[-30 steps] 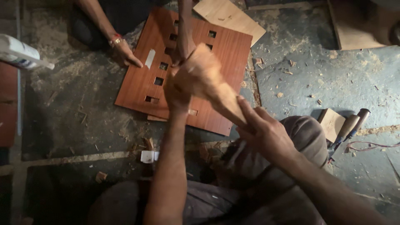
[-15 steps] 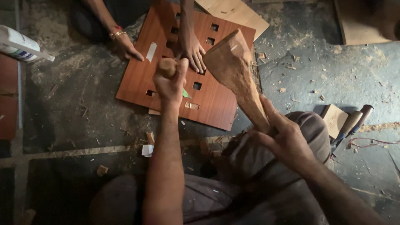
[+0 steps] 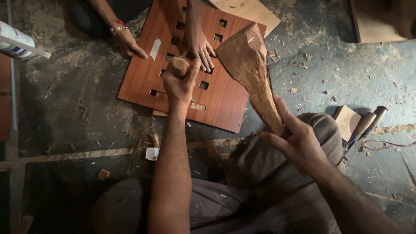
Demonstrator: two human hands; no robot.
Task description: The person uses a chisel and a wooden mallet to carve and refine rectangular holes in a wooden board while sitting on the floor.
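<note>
— What do we have in our left hand [image 3: 180,84]?

— We've got it curled tight around a chisel handle [image 3: 177,66], the round wooden butt poking out above our fist. The chisel stands over the reddish-brown panel [image 3: 173,89] with its rows of small square cut-outs, which lies flat on the dusty floor [image 3: 65,108]; the blade is hidden under our fist.

— And our right hand [image 3: 299,141]?

— It's clamped on the thin end of a rough wooden mallet [image 3: 251,69], fingers partly spread along the handle. The thick head is up in the air, tilted over the panel's right part, just beside the other person's hand [image 3: 199,45].

— That one presses on the panel?

— Yes, fingers spread flat near the cut-outs. Their other hand [image 3: 130,42], with a bangle at the wrist, rests at the panel's left edge.

— Any packages or labels we can see?

— A white tube-shaped container [image 3: 17,41] with a dark blue patch lies at the far left of the floor. A small strip of pale tape [image 3: 155,48] sits on the panel's upper left. Two more chisels [image 3: 366,123] lie at the right beside a small wood block [image 3: 346,121].
</note>
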